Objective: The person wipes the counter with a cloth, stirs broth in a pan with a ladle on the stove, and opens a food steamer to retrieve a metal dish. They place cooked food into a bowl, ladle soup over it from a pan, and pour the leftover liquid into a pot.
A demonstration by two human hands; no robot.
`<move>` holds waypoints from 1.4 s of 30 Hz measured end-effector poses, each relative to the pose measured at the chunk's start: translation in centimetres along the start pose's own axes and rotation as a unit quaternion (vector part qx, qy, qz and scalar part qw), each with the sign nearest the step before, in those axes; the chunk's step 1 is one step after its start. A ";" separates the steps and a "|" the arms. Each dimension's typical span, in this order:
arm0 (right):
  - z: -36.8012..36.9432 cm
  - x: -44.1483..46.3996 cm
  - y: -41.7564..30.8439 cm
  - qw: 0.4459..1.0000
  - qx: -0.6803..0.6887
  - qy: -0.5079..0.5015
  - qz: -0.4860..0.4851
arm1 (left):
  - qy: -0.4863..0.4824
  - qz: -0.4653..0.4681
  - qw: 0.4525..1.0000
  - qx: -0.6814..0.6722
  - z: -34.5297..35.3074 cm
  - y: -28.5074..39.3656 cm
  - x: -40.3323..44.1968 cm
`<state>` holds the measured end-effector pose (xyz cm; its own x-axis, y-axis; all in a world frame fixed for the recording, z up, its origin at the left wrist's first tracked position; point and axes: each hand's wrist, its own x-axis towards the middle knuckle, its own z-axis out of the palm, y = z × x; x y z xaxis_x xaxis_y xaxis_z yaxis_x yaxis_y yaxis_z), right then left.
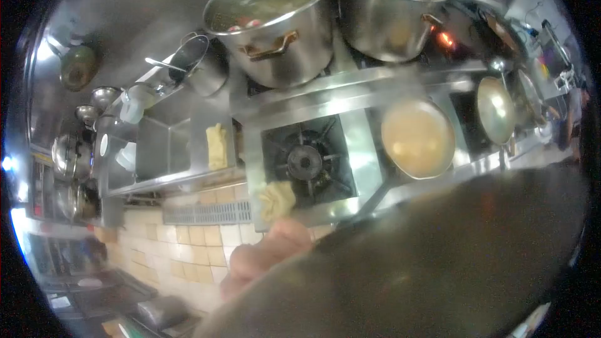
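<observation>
A large dark, curved metal vessel (438, 256), perhaps a wok or pan, fills the lower right very close to the camera and is blurred. At its left edge my left hand (269, 255) is closed, with the fingertips partly hidden behind the vessel. Just beyond that hand, a crumpled yellowish cloth (277, 200) lies on the front corner of the stove, beside a bare gas burner (305, 161). To the right of the burner sits a frying pan (418, 139) with a tan, shiny inside, its dark handle pointing toward me. My right hand does not show.
Two tall stockpots (285, 56) (394, 22) of liquid stand at the back, with a flame (446, 39) glowing at the right. A second pan (494, 111) is on the right burners. Leftward are a steel sink (163, 144), a folded cloth (217, 146) and a tiled floor (188, 247).
</observation>
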<state>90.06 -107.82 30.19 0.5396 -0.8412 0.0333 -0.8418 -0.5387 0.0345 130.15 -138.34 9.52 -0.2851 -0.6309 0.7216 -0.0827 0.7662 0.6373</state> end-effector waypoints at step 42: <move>53.7 9.9 26.9 0.801 0.315 0.188 0.473 | 0.209 -0.740 0.606 0.206 3.4 0.8 -44.9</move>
<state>72.19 -133.17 -22.15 -0.4771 -0.8775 0.0490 -0.6511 0.3155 -0.6903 139.64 -108.98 -23.25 0.6511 -0.5742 -0.4964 -0.2086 -0.7642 0.6103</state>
